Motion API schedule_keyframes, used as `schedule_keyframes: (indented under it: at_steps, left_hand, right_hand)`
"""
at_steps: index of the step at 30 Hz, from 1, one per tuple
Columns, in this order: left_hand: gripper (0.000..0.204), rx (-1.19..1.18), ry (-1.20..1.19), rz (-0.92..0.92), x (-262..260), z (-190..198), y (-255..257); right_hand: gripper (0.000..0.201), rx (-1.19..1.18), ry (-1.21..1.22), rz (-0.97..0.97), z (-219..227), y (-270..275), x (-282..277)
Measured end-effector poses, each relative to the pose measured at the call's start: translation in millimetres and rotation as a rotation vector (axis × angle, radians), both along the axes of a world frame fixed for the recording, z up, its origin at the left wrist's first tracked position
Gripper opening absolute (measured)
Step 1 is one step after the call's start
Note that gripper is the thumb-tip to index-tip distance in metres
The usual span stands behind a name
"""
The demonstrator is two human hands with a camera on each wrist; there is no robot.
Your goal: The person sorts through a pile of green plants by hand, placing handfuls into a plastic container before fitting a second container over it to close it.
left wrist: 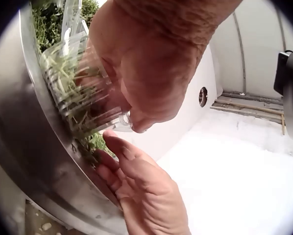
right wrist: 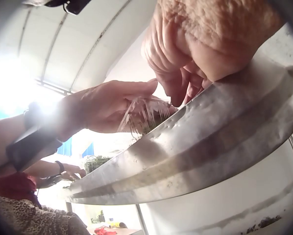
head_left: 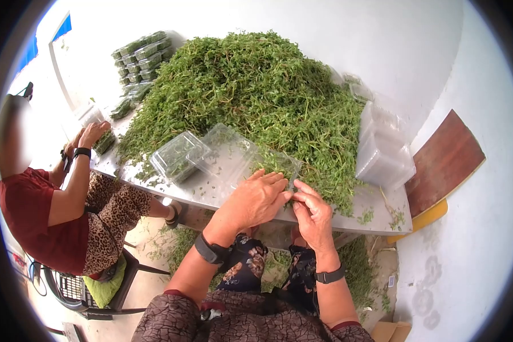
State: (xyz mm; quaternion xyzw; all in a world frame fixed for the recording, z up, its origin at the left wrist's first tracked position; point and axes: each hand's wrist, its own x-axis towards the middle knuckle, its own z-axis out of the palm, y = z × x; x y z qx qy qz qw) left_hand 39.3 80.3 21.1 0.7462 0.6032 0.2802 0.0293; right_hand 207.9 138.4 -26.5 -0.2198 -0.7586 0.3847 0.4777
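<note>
My left hand (head_left: 259,199) rests over a clear plastic clamshell box (left wrist: 63,85) at the table's near edge, its fingers over the leafy green stems inside. The box's lid (head_left: 225,142) lies folded back to the left. Just right of the box, my right hand (head_left: 314,219) has its fingers bent. Its thumb and fingertips meet a few green sprigs (left wrist: 93,147) beside the box, shown in the left wrist view. Behind both hands rises a big heap of leafy greens (head_left: 251,85). A closed, filled clamshell box (head_left: 179,157) stands to the left.
Empty nested clamshell boxes (head_left: 385,151) stand at the right end of the metal table (head_left: 376,222). Filled boxes (head_left: 145,57) are stacked at the back left. A seated person (head_left: 45,199) handles another box at the left. A brown board (head_left: 447,165) leans on the wall.
</note>
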Motion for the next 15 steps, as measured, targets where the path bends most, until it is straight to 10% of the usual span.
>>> schedule_keyframes:
  at_steps: [15]
  left_hand:
    - [0.037, 0.117, -0.125, 0.025, -33, 11, -25]
  right_hand:
    - [0.02, -0.003, 0.012, -0.015, -4, 1, -2]
